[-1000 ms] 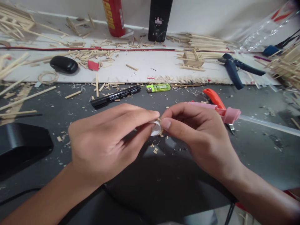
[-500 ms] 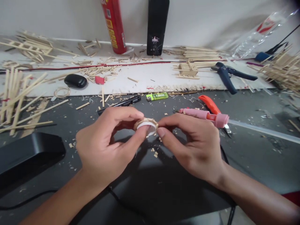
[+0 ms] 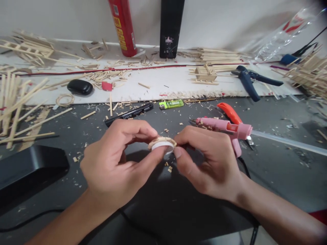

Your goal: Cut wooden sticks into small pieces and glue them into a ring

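Between my hands, above the dark desk, is a small white round cap (image 3: pixel 158 148) with a ring of thin wood pieces (image 3: pixel 163 139) around its edge. My left hand (image 3: pixel 120 163) is closed on it from the left, the thumb across the white face. At its right edge, the thumb and forefinger of my right hand (image 3: pixel 209 160) pinch the rim; whether a small loose piece is between those fingertips is hidden. A pink glue gun (image 3: pixel 219 126) with a clear glue stick lies just beyond my right hand. A black marker (image 3: pixel 130 114) rests beyond my left hand.
A green lighter (image 3: pixel 171 104) and an orange-handled cutter (image 3: pixel 230 114) lie farther back. On the white board (image 3: pixel 153 76) are wood scraps, a black oval case (image 3: pixel 80 87) and blue cutting pliers (image 3: pixel 247 81). Wooden sticks (image 3: pixel 15 109) pile at left, beside a black box-like object (image 3: pixel 35 163).
The ringed cap has moved slightly right and down, its face tilted flatter. My left thumb has slid farther right across it. My right fingers still pinch its right edge.
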A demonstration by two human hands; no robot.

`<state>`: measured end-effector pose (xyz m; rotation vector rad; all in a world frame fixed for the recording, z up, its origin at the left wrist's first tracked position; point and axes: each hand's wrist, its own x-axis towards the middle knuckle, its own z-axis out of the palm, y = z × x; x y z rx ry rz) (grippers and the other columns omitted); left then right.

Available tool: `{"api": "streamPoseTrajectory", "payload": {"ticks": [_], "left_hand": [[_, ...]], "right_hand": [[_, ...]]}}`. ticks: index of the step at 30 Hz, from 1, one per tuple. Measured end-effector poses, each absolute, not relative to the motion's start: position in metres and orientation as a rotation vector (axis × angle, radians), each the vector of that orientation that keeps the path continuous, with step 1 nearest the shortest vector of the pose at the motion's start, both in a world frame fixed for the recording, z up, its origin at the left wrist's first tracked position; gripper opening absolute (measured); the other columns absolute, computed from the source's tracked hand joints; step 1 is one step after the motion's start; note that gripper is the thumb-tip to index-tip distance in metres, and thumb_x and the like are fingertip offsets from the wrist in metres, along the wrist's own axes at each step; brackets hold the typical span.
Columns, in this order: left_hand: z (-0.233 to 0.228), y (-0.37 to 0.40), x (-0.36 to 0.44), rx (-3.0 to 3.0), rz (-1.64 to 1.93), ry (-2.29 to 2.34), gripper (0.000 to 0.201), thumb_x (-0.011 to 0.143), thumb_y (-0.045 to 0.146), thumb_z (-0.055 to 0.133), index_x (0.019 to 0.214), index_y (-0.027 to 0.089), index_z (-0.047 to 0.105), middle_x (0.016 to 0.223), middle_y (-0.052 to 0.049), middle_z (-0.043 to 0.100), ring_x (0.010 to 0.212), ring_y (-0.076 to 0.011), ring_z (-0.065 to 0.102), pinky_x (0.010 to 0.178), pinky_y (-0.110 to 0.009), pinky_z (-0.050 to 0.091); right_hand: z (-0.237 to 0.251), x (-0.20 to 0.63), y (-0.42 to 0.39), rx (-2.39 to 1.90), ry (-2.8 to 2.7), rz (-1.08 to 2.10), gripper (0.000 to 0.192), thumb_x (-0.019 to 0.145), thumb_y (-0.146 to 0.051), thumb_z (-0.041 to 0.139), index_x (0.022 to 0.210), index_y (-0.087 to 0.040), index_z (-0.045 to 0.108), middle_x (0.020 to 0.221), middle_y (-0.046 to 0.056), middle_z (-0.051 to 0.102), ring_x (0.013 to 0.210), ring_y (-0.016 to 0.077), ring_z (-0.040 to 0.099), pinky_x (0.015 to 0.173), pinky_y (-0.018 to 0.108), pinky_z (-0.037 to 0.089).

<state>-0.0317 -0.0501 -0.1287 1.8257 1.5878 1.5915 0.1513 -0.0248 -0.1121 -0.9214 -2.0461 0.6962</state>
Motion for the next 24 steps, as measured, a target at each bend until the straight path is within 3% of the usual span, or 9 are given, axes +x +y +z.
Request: {"api": "streamPoseTrajectory", "payload": {"ticks": [4, 14, 24], "left_hand": [[-0.125, -0.051, -0.034, 1.842, 1.529, 1.597, 0.018, 0.088, 0.027, 0.081, 0.101, 0.030, 0.068, 0.091, 0.005, 0.077, 0.077, -0.0175, 0.075, 0.072, -0.034, 0.063], [-0.129, -0.053, -0.032, 1.658, 1.574, 1.534, 0.030, 0.078, 0.019, 0.087, 0.102, 0.031, 0.073, 0.086, 0.008, 0.078, 0.074, -0.0158, 0.073, 0.073, -0.032, 0.057], [-0.135, -0.054, -0.037, 1.734, 1.559, 1.481, 0.034, 0.079, 0.018, 0.088, 0.107, 0.031, 0.074, 0.088, 0.010, 0.078, 0.076, -0.0123, 0.074, 0.075, -0.027, 0.056]], "right_hand": [[-0.113, 0.154, -0.023, -0.873, -2.082, 0.658, 0.014, 0.093, -0.016, 0.063, 0.084, -0.025, 0.069, 0.073, 0.002, 0.070, 0.063, 0.0156, 0.061, 0.062, 0.032, 0.047], [-0.119, 0.149, -0.024, -0.793, -1.994, 0.534, 0.012, 0.089, -0.012, 0.067, 0.079, -0.019, 0.068, 0.066, 0.000, 0.067, 0.058, 0.0096, 0.058, 0.060, 0.023, 0.048], [-0.119, 0.147, -0.026, -0.821, -1.976, 0.535, 0.014, 0.088, -0.011, 0.067, 0.077, -0.018, 0.068, 0.065, -0.001, 0.067, 0.057, 0.0086, 0.057, 0.060, 0.021, 0.048]]}}
